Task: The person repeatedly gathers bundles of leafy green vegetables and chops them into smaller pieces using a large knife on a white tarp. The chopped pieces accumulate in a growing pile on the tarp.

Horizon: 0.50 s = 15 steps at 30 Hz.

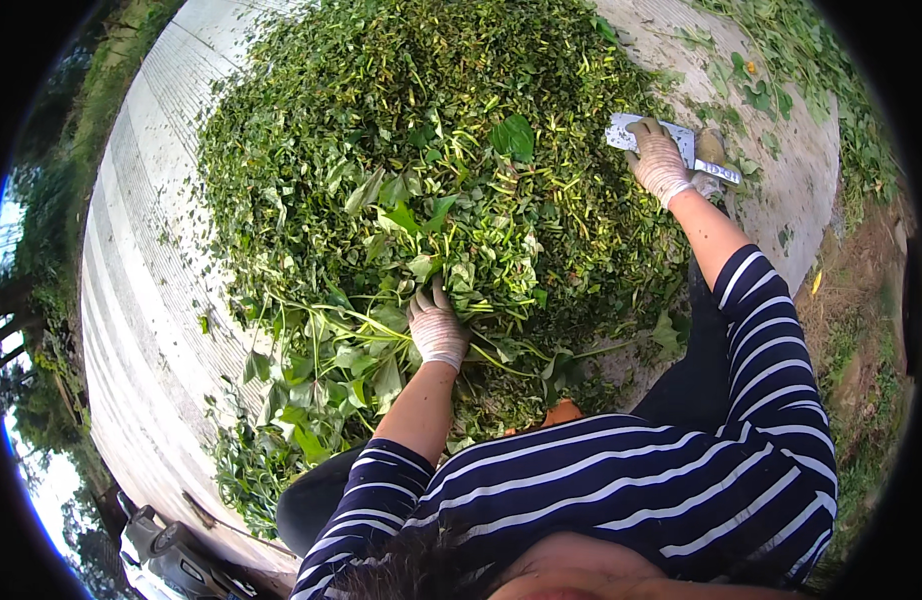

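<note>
My left hand (438,326), in a pale knit glove with darker fingertips, lies over a bunch of leafy green vine stems (371,326), its fingers partly sunk among them. My right hand (656,157), gloved alike, is at the heap's right edge. Its fingers curl over a flat, light metal blade (680,139) flecked with green bits; any handle is hidden. Between and beyond my hands spreads a large heap of chopped green leaves and stems (461,82). A broad whole leaf (513,137) rests on it.
Pale ribbed paving (153,300) surrounds the heap. A shoe (710,146) is beside my right hand, near a white strip bearing writing (718,171). Uncut vines (798,52) lie at upper right. An orange object (563,412) shows by my lap. A vehicle (179,559) stands at lower left.
</note>
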Available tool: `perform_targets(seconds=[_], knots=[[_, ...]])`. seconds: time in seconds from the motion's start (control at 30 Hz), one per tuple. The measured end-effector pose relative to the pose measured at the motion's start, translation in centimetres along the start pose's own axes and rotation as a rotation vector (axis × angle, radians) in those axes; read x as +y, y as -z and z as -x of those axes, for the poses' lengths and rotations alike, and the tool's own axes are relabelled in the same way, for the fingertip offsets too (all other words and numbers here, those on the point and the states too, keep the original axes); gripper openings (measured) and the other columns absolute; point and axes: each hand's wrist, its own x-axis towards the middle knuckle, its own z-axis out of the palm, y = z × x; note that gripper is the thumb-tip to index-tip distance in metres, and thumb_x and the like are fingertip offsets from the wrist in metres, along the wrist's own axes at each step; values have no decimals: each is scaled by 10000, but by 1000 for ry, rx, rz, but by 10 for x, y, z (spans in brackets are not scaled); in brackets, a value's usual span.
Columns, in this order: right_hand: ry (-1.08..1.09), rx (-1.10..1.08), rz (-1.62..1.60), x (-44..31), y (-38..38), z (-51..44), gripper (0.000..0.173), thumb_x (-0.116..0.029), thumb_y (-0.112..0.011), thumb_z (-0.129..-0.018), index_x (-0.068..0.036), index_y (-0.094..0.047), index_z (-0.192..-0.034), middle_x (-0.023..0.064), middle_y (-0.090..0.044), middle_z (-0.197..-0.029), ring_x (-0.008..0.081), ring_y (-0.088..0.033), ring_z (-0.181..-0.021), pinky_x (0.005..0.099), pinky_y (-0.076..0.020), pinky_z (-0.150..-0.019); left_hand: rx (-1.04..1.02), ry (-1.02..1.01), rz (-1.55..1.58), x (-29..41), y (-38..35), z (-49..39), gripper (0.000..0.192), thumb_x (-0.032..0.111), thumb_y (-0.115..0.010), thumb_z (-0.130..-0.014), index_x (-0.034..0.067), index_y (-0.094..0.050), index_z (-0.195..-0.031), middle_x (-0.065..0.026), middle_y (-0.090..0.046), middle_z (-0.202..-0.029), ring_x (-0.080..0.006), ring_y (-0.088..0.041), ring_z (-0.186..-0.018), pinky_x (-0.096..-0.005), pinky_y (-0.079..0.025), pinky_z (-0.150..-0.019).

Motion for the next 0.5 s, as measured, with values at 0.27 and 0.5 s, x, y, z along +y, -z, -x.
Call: perform_targets(seconds=[0.27,0.5], knots=[[-206,-445,-461,-278,-32,-65,931,-612,-726,-777,-302,-293,-1541,206,-171,-1602,420,-218,-1460,629,-219,-1161,-146,130,292,-45,51,-15,918,275,-852,-651,58,-374,-1405,-199,-627,-1211,-353,-649,-1052,-405,-534,-901],[571,-602,-158,-337,-32,29,433,-195,-634,-848,-270,-642,-1274,58,-458,-1429,323,-388,-1365,592,-348,-1070,-102,-116,1148,-128,115,-41,542,96,-733,-795,56,-526,-1295,-48,-655,-1214,-207,-606,-1111,-340,-456,-1037]])
